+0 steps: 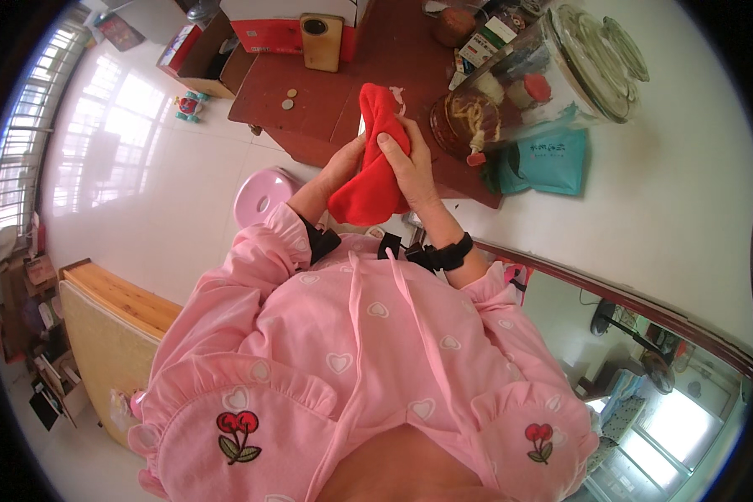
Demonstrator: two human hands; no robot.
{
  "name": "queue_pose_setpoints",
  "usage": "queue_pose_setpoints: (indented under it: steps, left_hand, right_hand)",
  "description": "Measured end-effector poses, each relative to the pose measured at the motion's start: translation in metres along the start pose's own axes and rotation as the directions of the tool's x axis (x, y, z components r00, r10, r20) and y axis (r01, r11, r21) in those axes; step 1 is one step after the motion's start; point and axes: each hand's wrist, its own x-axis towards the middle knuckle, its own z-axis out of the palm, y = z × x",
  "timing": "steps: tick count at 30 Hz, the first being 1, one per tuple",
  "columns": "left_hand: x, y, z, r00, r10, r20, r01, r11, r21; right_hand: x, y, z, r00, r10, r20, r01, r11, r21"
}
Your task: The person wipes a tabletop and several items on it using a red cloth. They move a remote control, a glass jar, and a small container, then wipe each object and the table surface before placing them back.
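A folded red cloth (376, 182) is held up in front of the chest, before the edge of a dark red wooden table (326, 113). My left hand (345, 163) grips it from the left side, its fingers partly hidden behind the fabric. My right hand (411, 160) holds the cloth from the right, thumb pressed on its front. Something white shows in a thin strip between the cloth and my left hand; what it is cannot be told. Both wrists wear black straps. Two coins (288, 104) lie on the tabletop to the left of the cloth.
A gold smartphone (322, 42) leans against a red and white box (263, 36). To the right stand a large glass jar (508, 94) with dark liquid and a teal pouch (551, 162). A pink plastic stool (265, 197) and a toy (191, 106) are on the floor at left.
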Motion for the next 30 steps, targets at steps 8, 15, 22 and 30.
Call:
queue_pose_setpoints:
  steps: [8, 15, 22, 30]
  left_hand:
    - [0.007, 0.01, -0.003, 0.961, 0.109, -0.253, -0.099, 0.994, 0.053]
    - [0.063, 0.036, -0.023, 0.941, 0.228, -0.25, -0.172, 0.959, 0.228]
    - [0.154, 0.034, -0.017, 0.919, 0.337, -0.204, -0.117, 0.728, 0.676]
    - [0.204, 0.017, -0.011, 0.857, 0.506, -0.096, -0.055, 0.276, 0.959]
  right_hand:
    - [0.008, 0.012, -0.011, 0.987, 0.158, -0.003, -0.158, 0.987, -0.018]
    - [-0.02, 0.011, -0.023, 0.937, 0.346, 0.057, -0.35, 0.931, 0.103]
    - [-0.044, 0.017, -0.048, 0.956, 0.259, -0.136, -0.233, 0.955, 0.184]
    - [-0.058, 0.019, -0.061, 0.944, 0.281, -0.172, -0.251, 0.951, 0.181]
